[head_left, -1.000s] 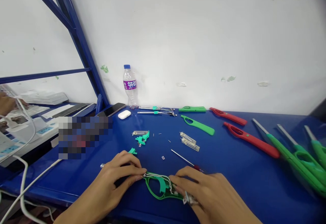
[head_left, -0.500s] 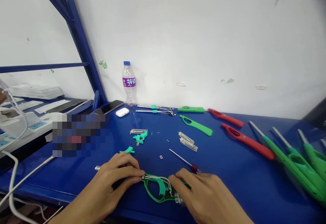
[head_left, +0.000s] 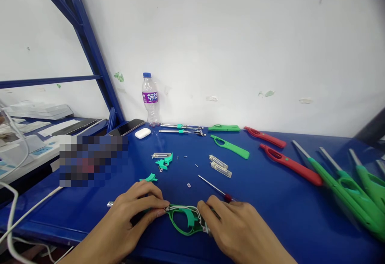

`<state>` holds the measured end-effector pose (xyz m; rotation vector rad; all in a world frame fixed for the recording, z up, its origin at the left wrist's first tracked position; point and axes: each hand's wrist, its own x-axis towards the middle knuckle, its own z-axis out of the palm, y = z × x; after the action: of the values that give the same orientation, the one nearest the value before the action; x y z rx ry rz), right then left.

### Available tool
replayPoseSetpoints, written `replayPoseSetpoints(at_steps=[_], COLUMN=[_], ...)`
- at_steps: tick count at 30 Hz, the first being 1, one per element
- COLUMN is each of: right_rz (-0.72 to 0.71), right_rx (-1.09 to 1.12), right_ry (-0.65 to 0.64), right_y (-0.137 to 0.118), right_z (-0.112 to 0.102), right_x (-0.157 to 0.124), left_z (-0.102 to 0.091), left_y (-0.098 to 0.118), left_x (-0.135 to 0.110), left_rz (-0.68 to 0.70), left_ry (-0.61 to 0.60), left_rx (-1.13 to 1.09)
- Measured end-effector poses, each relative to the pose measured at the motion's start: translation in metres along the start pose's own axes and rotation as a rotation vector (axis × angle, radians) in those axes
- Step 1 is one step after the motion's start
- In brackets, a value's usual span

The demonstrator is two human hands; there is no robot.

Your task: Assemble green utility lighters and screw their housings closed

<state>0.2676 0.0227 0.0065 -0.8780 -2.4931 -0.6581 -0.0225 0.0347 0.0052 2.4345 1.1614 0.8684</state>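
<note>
A green lighter housing half (head_left: 181,232) lies between my hands near the front edge, its open side up. Inside sit a teal trigger (head_left: 189,217) and white wires (head_left: 192,208). My left hand (head_left: 140,208) pinches the left end by the wires, thumb and index finger together. My right hand (head_left: 236,226) grips the right end, its fingers covering most of the parts there. A metal tube tip (head_left: 110,204) shows left of my left hand. Beyond my right hand lies a screwdriver (head_left: 215,186), its handle partly hidden.
Loose teal triggers (head_left: 164,162), clear fuel tanks (head_left: 221,166) and small screws lie ahead. Green housing halves (head_left: 233,148), red ones (head_left: 294,166) and whole green lighters (head_left: 339,192) spread rightward. A bottle (head_left: 150,101), phone (head_left: 128,127) and white case (head_left: 142,133) stand back left.
The view has shifted slightly. My right fingers have closed further over the housing's right end, covering more of the metal and clear parts there. My left hand keeps its pinch.
</note>
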Motion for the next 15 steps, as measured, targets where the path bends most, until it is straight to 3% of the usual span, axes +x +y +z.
replayPoseSetpoints(at_steps=[5,10,15], right_rz=[0.014,0.1,0.143], right_rx=[0.008,0.084,0.165], right_ry=[-0.007,0.084,0.093], right_y=[0.0,-0.0007,-0.0016], right_z=[0.0002,0.0019,0.0015], right_x=[-0.0001,0.0039,0.0053], left_z=[0.0012,-0.0002,-0.0024], left_y=[-0.0011,0.0015,0.0046], left_x=[-0.0013,-0.0011,-0.0024], left_rz=[-0.019,0.045,0.105], left_ry=[-0.011,-0.016,-0.068], left_rx=[0.018,0.088,0.121])
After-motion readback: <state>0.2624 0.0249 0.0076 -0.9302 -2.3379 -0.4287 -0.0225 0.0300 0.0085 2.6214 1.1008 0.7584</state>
